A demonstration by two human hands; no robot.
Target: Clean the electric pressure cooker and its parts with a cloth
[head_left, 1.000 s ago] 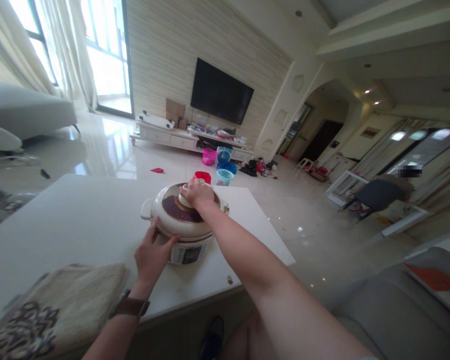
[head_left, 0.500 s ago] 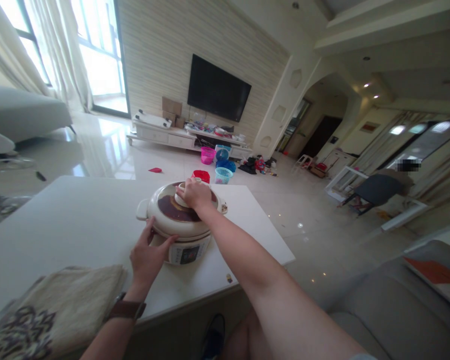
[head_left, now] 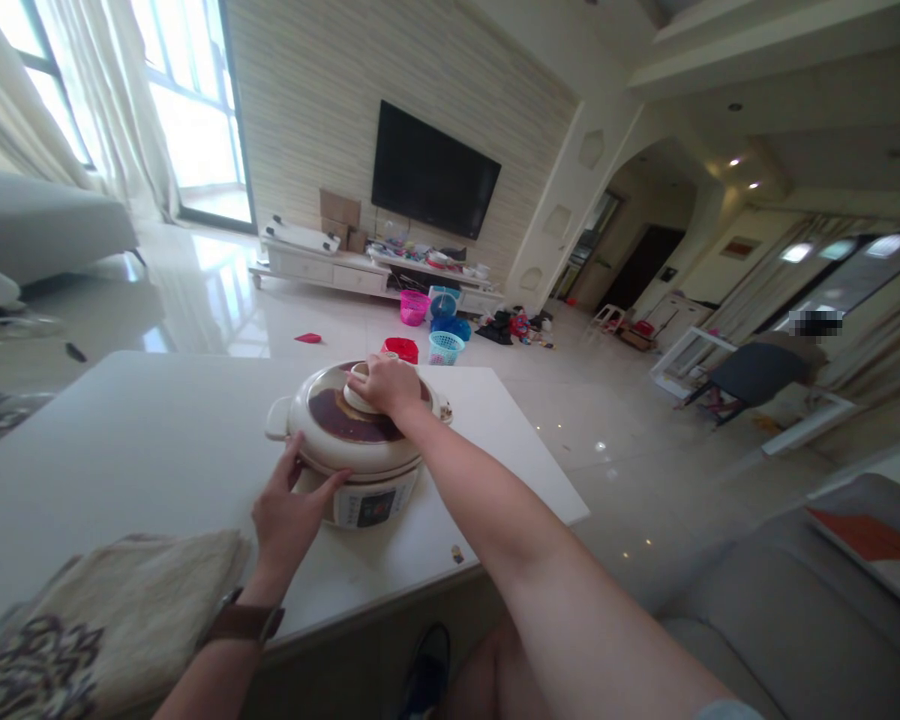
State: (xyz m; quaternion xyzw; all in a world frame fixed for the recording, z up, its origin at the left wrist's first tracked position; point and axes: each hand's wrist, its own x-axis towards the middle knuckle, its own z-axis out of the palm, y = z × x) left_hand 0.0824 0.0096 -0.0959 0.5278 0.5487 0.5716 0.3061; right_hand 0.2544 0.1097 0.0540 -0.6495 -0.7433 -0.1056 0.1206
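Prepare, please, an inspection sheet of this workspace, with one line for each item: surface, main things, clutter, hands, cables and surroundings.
Surface: white table, supporting the cooker.
Main things: cream cooker, upright; lid on.
Clutter: folded cloth at the left front; small unclear piece near the front edge.
Hands: right hand grips the lid knob; left hand rests thumb and fingers against the cooker's side.
Cables: nothing seen at the cooker.
Surroundings: wall television, pink basket and light-blue basket beyond the table; another person farther right.
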